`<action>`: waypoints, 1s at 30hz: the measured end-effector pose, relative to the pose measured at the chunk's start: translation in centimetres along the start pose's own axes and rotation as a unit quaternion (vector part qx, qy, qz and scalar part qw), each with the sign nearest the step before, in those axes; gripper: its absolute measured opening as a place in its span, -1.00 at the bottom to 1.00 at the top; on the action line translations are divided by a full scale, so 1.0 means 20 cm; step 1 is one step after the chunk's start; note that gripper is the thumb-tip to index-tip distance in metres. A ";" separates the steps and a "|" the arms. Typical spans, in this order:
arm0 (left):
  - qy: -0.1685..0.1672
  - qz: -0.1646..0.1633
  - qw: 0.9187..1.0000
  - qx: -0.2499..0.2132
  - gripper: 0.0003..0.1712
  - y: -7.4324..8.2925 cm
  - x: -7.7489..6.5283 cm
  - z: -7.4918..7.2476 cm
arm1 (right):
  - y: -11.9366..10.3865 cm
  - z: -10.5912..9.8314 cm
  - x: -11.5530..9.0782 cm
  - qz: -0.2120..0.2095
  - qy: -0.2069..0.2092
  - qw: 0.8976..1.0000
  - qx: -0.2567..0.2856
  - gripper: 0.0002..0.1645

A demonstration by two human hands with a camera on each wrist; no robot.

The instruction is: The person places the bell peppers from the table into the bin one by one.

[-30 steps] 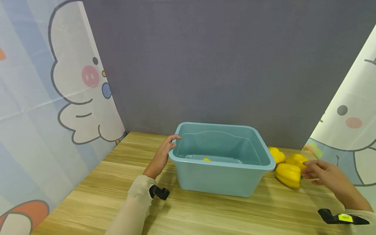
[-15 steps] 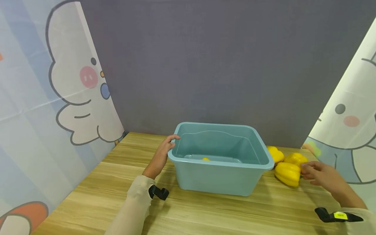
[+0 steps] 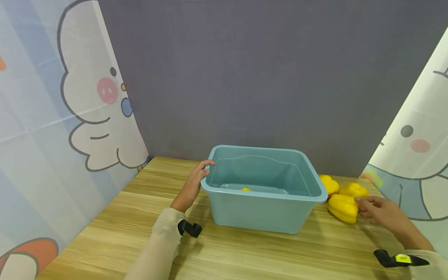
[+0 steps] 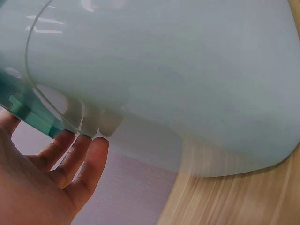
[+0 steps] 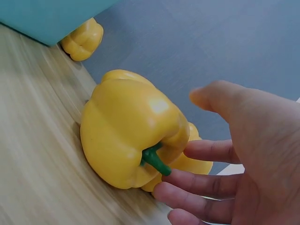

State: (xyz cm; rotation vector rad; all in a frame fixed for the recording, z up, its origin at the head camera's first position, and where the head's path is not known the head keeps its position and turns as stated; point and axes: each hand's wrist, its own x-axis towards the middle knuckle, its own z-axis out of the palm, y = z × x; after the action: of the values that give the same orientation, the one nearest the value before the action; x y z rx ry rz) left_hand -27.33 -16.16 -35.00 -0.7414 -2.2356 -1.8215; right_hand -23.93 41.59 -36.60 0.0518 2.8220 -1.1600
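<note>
A light blue plastic tub (image 3: 255,212) stands on the wooden table. My left hand (image 3: 192,186) grips its left rim; in the left wrist view the fingertips (image 4: 96,150) lie against the tub's side. To the tub's right, my right hand (image 3: 383,214) reaches to the front yellow bell pepper (image 3: 343,208). In the right wrist view its fingers are spread loosely, with fingertips right at the green stem (image 5: 157,161). Behind that pepper lie another yellow bell pepper (image 3: 354,189) and a third (image 3: 328,184) beside the tub.
Inside the tub a bit of something yellow (image 3: 246,189) shows over the front rim; the rest is hidden. A dark grey panel (image 3: 255,77) rises behind the wooden table (image 3: 224,256). Cartoon-printed curtains (image 3: 42,163) hang at both sides.
My right hand has moved slightly left and down, from beside the back right pepper to the stem end of the front one. The left hand stays on the tub's rim.
</note>
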 end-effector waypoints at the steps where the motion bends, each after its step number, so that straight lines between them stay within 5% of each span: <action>1: 0.000 0.001 1.000 0.000 -0.59 0.00 0.00 0.00 | 0.00 0.00 0.00 0.000 -0.001 1.000 0.002 -0.06; 30: 0.002 -0.001 1.000 0.000 -0.57 0.00 0.00 0.00 | 0.00 0.07 0.01 0.001 -0.016 0.999 -0.030 0.07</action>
State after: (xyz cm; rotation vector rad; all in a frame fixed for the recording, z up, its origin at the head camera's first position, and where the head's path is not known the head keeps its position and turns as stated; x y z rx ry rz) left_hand -27.33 -16.11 -35.04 -0.7366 -2.2340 -1.8230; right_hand -24.03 40.57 -37.68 0.0331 2.8261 -1.0654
